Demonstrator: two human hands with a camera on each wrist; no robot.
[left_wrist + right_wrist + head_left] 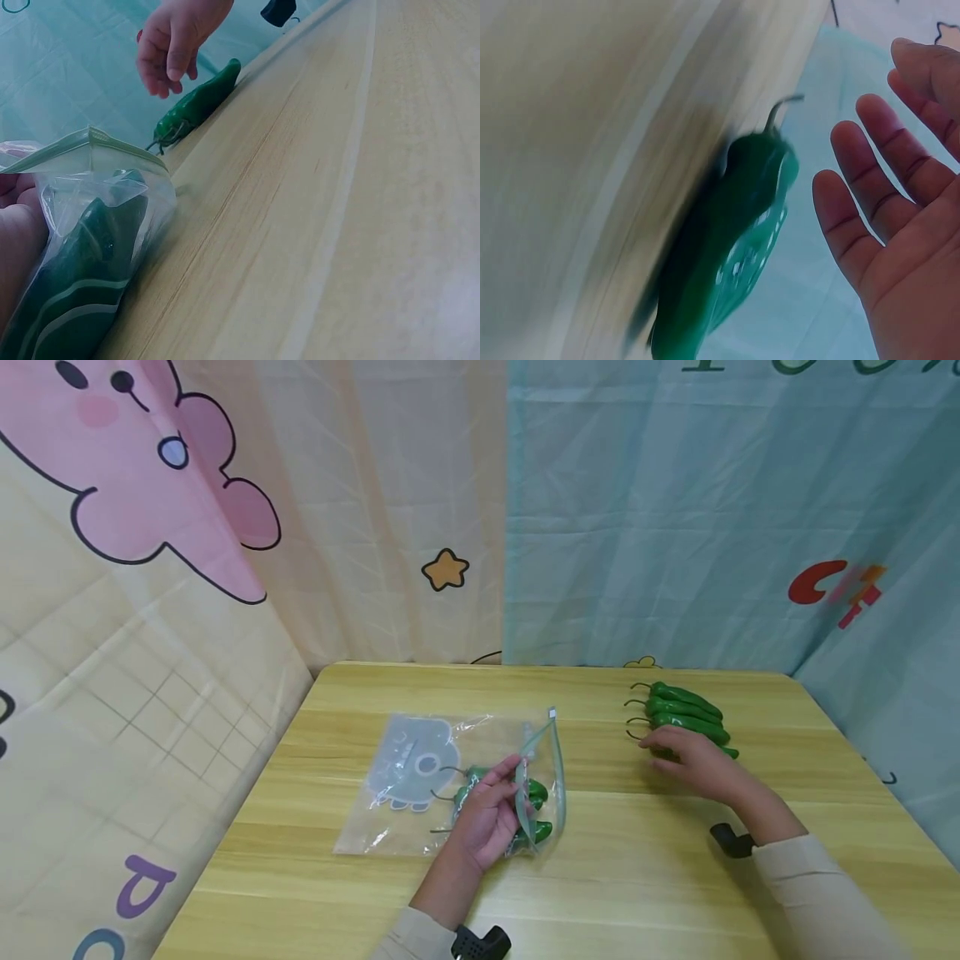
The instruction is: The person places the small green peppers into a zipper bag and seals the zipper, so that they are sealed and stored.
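A clear zip bag [360,827] with a pale printed figure lies at the middle left of the table in the head view. Several green peppers [538,833] are inside it. My left hand [487,818] holds the bag by its mouth, which gapes toward the right. More green peppers [686,708] lie side by side at the back right, stems to the left. Above the nearest one hovers my right hand [693,762], its fingers [885,187] apart and around nothing. In the right wrist view a pepper [727,240] lies on the table beside that hand.
The wooden table [615,893] has printed curtains [652,527] along its back and sides. A green slider [552,713] sits at the far end of the bag's zip. Each wrist carries a small black camera [731,841].
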